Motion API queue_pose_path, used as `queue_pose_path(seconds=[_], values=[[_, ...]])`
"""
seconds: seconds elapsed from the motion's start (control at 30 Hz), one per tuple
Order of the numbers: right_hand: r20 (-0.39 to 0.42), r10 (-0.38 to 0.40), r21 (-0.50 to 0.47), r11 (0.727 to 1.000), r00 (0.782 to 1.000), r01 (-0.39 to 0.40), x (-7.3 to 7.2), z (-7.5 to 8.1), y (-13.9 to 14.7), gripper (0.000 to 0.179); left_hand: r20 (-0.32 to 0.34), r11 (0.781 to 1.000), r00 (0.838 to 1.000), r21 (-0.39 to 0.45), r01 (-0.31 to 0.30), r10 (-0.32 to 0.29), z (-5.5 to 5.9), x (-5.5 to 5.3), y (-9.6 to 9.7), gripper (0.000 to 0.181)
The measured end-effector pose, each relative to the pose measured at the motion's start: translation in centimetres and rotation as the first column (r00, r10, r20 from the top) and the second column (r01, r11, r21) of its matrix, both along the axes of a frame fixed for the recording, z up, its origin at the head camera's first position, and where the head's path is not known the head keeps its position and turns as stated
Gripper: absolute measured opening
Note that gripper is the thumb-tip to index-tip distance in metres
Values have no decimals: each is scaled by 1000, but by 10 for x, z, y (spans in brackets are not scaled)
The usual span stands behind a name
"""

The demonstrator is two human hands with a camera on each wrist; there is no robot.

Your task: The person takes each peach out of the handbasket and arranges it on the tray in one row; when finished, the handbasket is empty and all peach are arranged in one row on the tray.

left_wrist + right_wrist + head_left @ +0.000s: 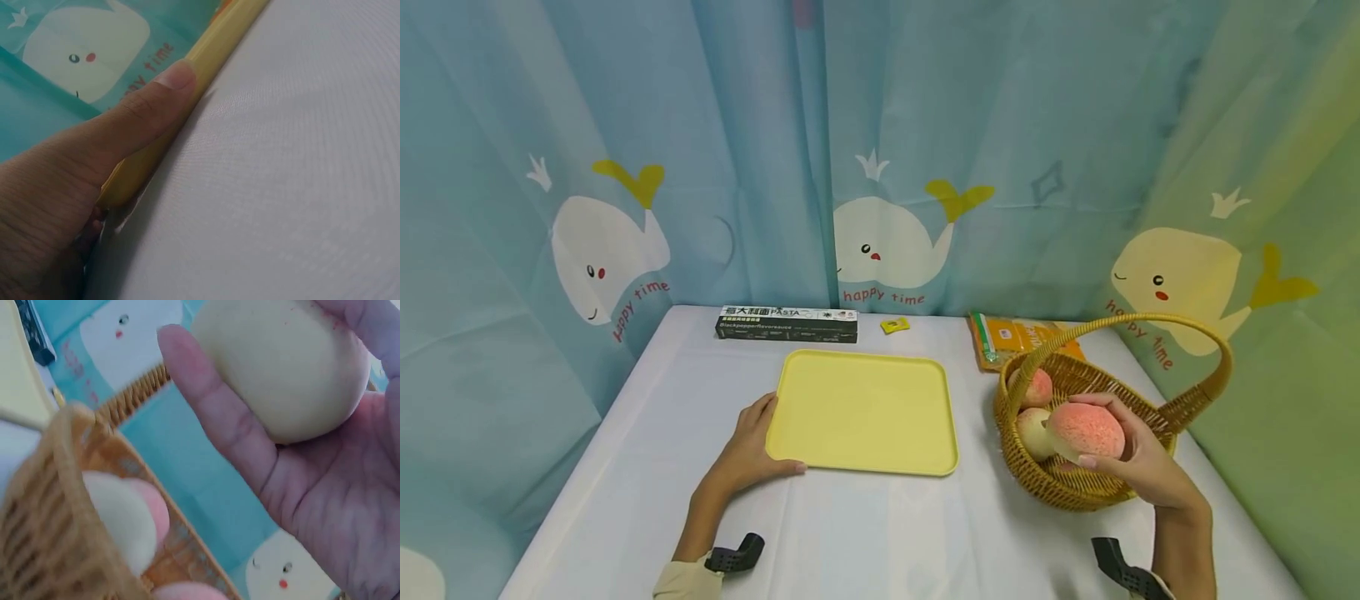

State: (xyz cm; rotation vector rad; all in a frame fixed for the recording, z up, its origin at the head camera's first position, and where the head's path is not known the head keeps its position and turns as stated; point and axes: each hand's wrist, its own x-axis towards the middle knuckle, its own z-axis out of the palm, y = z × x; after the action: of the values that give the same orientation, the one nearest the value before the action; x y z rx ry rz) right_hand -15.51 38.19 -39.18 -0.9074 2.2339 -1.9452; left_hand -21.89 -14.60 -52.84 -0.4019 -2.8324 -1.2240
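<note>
A yellow rectangular tray [865, 412] lies flat on the white table. My left hand [752, 450] holds its near left corner, fingers along the left side and thumb along the front rim; the left wrist view shows the thumb against the tray's edge [215, 47]. On the right, my right hand [1150, 467] grips a pink-and-cream peach [1086, 431] over a woven basket [1052, 492] with a tall handle. In the right wrist view this peach [287, 375] lies between thumb and fingers. Other peaches [1036, 433] sit inside the basket, partly hidden by the held one.
Behind the tray stands a dark pasta box [786, 325], with a small yellow packet [895, 325] to its right. An orange bag [1011, 337] lies behind the basket. A blue whale-print curtain [760, 167] hangs at the table's back edge.
</note>
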Motion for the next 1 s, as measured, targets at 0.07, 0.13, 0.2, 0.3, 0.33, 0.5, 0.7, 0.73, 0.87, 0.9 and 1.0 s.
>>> queue_pose_path(seconds=[0.07, 0.13, 0.2, 0.3, 0.33, 0.5, 0.7, 0.73, 0.87, 0.9, 1.0], values=[[-7, -20, 47, 999, 1000, 21, 0, 2, -7, 65, 4, 1000, 1000, 2, -4, 4, 0, 0, 0, 130], [-59, -4, 79, 997, 998, 9, 0, 3, -15, 65, 7, 1000, 1000, 0, -6, 6, 0, 0, 1, 130], [-136, 72, 79, 995, 988, -62, -3, 2, -23, 70, 12, 1000, 1000, -9, -6, 6, -1, 1, 1, 131], [-213, 219, 70, 975, 952, -209, -8, -1, -36, 73, 16, 1000, 1000, -23, -7, 8, -2, 2, 0, 131], [-231, 259, 72, 966, 938, -249, -10, -2, -41, 72, 17, 1000, 1000, -23, -10, 10, -2, 2, 0, 131], [-139, 386, 17, 922, 912, -388, -15, -1, -66, 70, 0, 1000, 1000, -13, -9, 9, 1, 1, 0, 130], [-12, 406, -122, 906, 914, -404, -17, -1, -103, 69, -8, 1000, 1000, -16, -2, 2, 4, -2, 1, 130], [-3, 398, -129, 910, 917, -395, -19, -3, -109, 69, -8, 1000, 1000, -19, -1, 1, 4, -2, 1, 129], [30, 323, -112, 941, 946, -318, -26, -11, -132, 70, -10, 1000, 1000, -14, -2, 2, 2, -1, 0, 129], [42, 300, -107, 950, 953, -294, -28, -13, -137, 70, -12, 1000, 1000, -15, -2, 2, 2, -1, 0, 129], [100, 259, -123, 961, 961, -246, -33, -20, -151, 69, -15, 1000, 1000, -19, 7, -7, 0, 0, 0, 128]])
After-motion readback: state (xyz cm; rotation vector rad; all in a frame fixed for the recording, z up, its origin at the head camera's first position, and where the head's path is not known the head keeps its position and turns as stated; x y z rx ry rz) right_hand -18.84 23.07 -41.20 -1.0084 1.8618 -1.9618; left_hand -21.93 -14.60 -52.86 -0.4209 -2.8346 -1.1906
